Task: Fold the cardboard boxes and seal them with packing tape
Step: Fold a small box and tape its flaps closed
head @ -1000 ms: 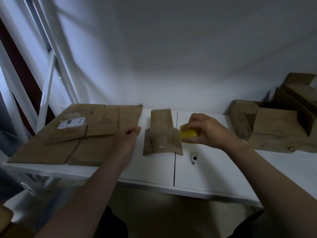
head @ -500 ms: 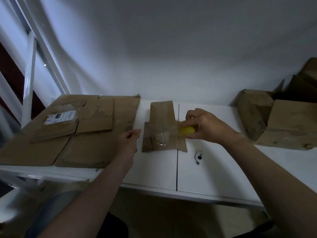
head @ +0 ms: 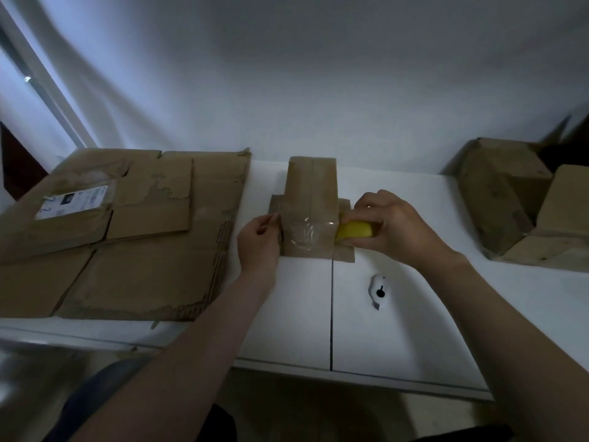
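A small brown cardboard box [head: 310,189] stands on the white table [head: 414,339], its side flaps spread flat. Clear tape [head: 307,232] runs across its near face. My right hand [head: 392,228] grips a yellow tape roll [head: 353,231] against the box's right edge. At the left edge, my left hand [head: 258,242] has its fingertips pinched at the tape end and the left flap.
Large flattened cardboard sheets [head: 127,234], one with a white label, cover the table's left part. Folded boxes [head: 522,199] are stacked at the right by the wall. A small white and black object [head: 379,290] lies on the table below my right hand.
My left hand has moved right from the flat cardboard to the small box's left edge. The view has come closer. My right hand stays on the yellow roll.
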A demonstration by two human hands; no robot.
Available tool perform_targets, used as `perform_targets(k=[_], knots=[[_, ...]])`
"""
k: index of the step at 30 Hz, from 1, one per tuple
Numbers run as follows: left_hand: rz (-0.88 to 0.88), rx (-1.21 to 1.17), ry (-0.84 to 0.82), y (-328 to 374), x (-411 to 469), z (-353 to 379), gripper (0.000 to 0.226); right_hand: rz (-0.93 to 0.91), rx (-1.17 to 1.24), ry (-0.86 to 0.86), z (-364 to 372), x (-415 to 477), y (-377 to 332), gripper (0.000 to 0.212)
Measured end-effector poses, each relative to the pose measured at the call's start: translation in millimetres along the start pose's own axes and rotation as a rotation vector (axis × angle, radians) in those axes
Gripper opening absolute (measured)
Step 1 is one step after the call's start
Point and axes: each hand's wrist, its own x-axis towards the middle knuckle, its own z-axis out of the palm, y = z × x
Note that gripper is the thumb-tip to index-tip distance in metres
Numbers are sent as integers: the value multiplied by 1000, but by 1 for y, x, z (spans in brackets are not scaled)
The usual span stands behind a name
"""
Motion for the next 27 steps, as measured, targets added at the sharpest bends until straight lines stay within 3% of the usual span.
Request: perform_targets(k=[5, 12, 17, 19, 22, 27], knots=[[-157, -165, -29, 1, 4, 9, 11, 40, 29, 55, 6, 3, 3, 35], [58, 51, -136, 4, 3, 0, 13, 81, 174, 123, 5, -6, -7, 36], [67, 165, -274, 12, -4, -15, 18, 67, 191, 125, -3, -12, -10, 35], [135, 242, -228, 17, -7, -21, 23, 58, 184, 106, -7, -13, -10, 35], [396, 417, -84, 17, -7, -27, 6, 48, 164, 79, -5, -14, -16, 35], [327, 384, -47, 20, -24, -26, 45, 61, 133, 88, 1, -15, -25, 33]])
